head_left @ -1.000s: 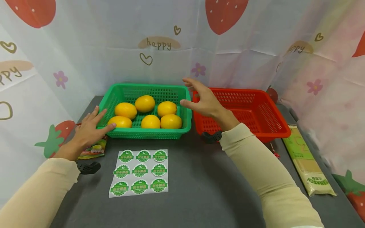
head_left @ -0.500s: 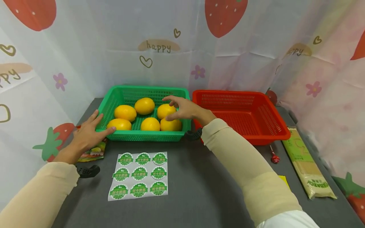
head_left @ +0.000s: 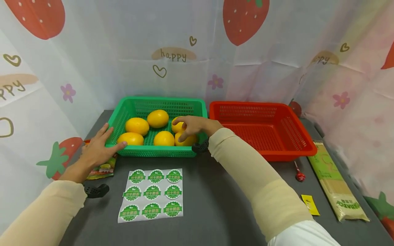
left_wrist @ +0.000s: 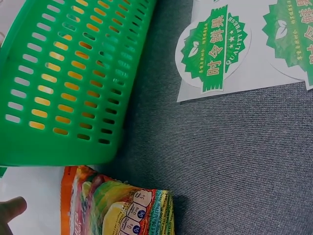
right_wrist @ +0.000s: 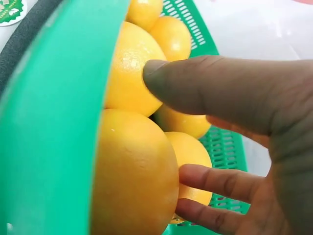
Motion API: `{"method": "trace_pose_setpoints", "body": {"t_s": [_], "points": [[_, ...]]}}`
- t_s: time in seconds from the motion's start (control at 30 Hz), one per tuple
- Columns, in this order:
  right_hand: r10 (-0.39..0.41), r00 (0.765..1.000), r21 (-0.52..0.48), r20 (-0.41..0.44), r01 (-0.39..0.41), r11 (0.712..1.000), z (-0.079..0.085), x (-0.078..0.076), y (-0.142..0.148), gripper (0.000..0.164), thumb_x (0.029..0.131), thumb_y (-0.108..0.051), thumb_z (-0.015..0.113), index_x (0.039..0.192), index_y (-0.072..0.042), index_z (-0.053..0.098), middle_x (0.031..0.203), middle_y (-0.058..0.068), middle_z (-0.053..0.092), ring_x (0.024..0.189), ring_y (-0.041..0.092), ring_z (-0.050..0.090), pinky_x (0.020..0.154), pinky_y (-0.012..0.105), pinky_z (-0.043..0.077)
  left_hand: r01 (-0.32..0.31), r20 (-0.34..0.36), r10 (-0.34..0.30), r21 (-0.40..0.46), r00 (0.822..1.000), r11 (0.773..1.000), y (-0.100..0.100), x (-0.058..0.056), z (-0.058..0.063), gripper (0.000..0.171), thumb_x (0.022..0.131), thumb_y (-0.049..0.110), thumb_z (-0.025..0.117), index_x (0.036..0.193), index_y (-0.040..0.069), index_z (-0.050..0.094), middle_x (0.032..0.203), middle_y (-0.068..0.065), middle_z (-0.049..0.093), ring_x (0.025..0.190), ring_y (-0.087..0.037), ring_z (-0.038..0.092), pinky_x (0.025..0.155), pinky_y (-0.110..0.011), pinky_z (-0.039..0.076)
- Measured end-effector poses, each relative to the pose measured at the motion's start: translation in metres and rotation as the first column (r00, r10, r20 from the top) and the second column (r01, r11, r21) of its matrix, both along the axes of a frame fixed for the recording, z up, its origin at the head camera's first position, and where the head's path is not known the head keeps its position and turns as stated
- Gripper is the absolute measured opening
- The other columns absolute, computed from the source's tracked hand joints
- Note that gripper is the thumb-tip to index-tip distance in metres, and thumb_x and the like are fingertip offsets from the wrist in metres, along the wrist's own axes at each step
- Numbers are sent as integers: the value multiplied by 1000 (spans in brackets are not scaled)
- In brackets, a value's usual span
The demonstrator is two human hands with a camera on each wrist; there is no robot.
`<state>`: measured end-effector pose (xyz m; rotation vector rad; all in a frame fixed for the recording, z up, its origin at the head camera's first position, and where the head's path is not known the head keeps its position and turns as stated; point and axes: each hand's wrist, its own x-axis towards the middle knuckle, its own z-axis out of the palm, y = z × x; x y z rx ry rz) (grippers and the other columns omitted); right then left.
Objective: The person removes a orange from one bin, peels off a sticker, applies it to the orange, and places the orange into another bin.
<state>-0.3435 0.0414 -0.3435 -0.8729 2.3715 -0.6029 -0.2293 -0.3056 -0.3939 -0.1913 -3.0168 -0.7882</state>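
The red basket (head_left: pixel 261 131) holds nothing, while the green basket (head_left: pixel 160 128) beside it holds all six yellow fruits — so, as I judge it, no fruit has been lifted out yet. The sticker sheet (head_left: pixel 152 194) shows all nine labels in place. The left hand (head_left: pixel 96 150) rests flat-fingered on the green rim. The right hand (head_left: pixel 191 127) curls onto the front-right fruit (head_left: pixel 187 140) — oval, its long axis roughly left to right.

Snack packet (head_left: pixel 103 169) — half hidden under left hand (head_left: pixel 97 149).
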Motion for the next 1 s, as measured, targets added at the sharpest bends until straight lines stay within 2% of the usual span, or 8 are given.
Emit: {"method": "trace_pose_setpoints", "body": {"t_s": [0.13,0.23,0.47,0.57,0.7,0.83,0.93,1.0], "points": [[-10,1000,71,4,10,997,1,0,-3,76,84,-28,75,149,-17,37,135,17,46,117,29,46,95,39,43,-2,-16,2,-1,1000,1000,0,1,-2,89,93,59,49,154,4,15,160,-13,-2,134,-56,15,88,-82,7],[26,1000,140,-14,-23,990,1,0,-7,73,85,-29,74,148,-17,39,138,16,45,121,29,45,98,40,41,-3,-21,3,0,1000,1000,-1,1,-3,89,93,59,49,154,3,15,160,-14,-1,134,-56,15,88,-82,7],[115,992,320,-59,-91,943,-4,2,-16,65,88,-21,67,148,-22,41,149,8,35,119,25,39,102,41,35,-6,-22,6,6,1000,1000,-1,1,-3,89,93,59,49,154,3,15,160,-15,-1,134,-56,15,86,-83,7],[151,985,412,-80,-105,905,-8,3,-20,67,89,-11,61,149,-30,37,150,6,32,102,21,44,86,33,42,-4,-27,5,13,1000,1000,-1,1,-5,89,93,58,49,154,3,16,160,-15,-1,134,-56,15,86,-83,7],[161,981,475,-105,-92,875,-12,4,-24,76,88,2,56,151,-34,31,143,8,37,72,18,39,63,27,39,-3,-34,3,15,999,1000,-1,1,-7,89,93,58,50,154,2,16,160,-15,-1,133,-56,16,86,-82,8],[123,977,418,-172,-41,907,-11,7,-21,74,87,0,62,150,-30,35,141,7,42,84,19,44,73,29,44,-7,-30,8,9,1000,1000,-1,1,-6,90,93,60,49,154,3,15,160,-14,-1,134,-56,15,86,-83,6],[71,971,286,-228,-3,958,-9,9,-13,73,83,-11,72,146,-25,39,141,7,44,108,23,45,88,36,44,-7,-26,8,19,1000,1000,-2,1,-5,90,93,60,50,154,3,15,160,-13,-3,135,-55,13,86,-83,6],[21,971,173,-237,21,985,-5,9,-6,76,79,-17,77,144,-20,39,140,7,45,113,25,45,92,37,43,-8,-24,8,28,1000,1000,-1,1,-5,90,93,60,50,154,4,15,160,-12,-4,135,-54,12,86,-82,7]]}}
